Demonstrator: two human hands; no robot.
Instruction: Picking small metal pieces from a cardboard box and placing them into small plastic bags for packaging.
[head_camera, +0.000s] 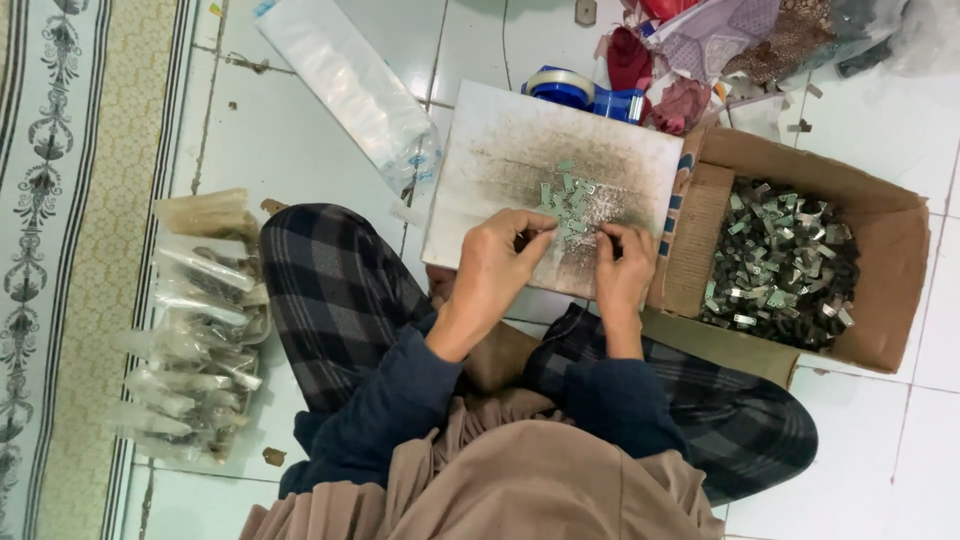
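A worn white board rests on my crossed legs, with several small grey metal clips scattered on its middle. My left hand lies on the board's near edge, fingers curled and pinching at the clips. My right hand sits close beside it, fingertips also closed on small clips. What exactly each fingertip holds is partly hidden by the fingers.
An open cardboard box full of metal clips stands at the right. A pile of filled clear bags lies at the left, beside a patterned mat. A long plastic bag, a blue tape dispenser and cloth scraps lie beyond the board.
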